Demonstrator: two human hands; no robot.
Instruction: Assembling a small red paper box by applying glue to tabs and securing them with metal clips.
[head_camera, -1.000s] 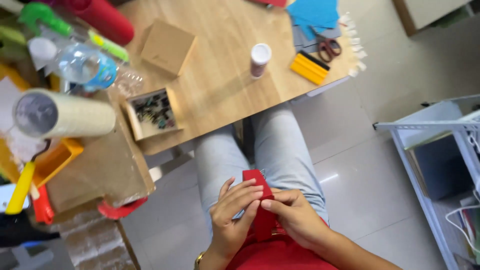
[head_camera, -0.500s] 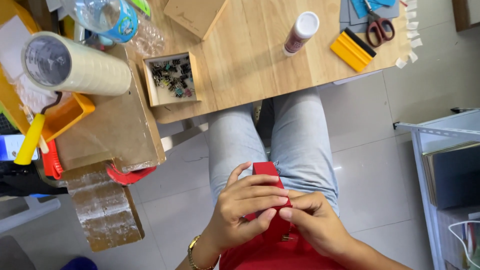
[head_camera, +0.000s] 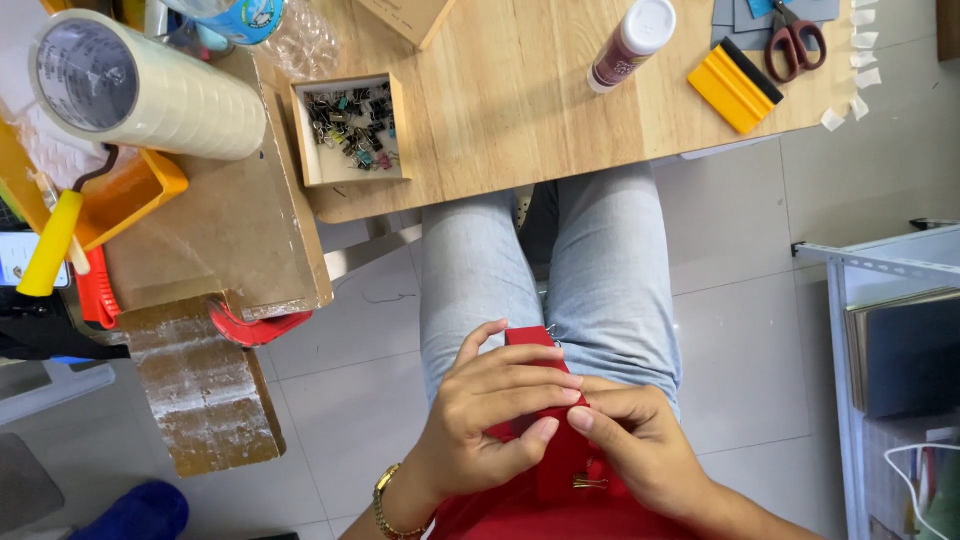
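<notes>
A red piece (head_camera: 532, 345) is held over the lap, between both hands and above the knees in light jeans (head_camera: 560, 270). The left hand (head_camera: 490, 420) is closed around it from the left, fingers laid across its front and the thumb pressed at its lower edge. The right hand (head_camera: 640, 440) is pinched on it from the right, fingertips meeting the left thumb. Most of the red piece is covered by the fingers; only its upper corner and a strip below the hands are seen, so its full shape cannot be made out. A small gold clip (head_camera: 588, 483) is seen on the lower strip. A gold bracelet (head_camera: 383, 500) is worn on the left wrist.

The wooden table (head_camera: 520, 120) is located well apart, beyond the knees. On it are placed a tray of binder clips (head_camera: 350, 130), a glue bottle (head_camera: 628, 42), a yellow squeegee (head_camera: 735, 87) and scissors (head_camera: 795, 38), the latter cut off by the top edge. A tape roll (head_camera: 140, 85) lies at left on cardboard (head_camera: 215, 240). A shelf (head_camera: 890, 340) is cut off at right.
</notes>
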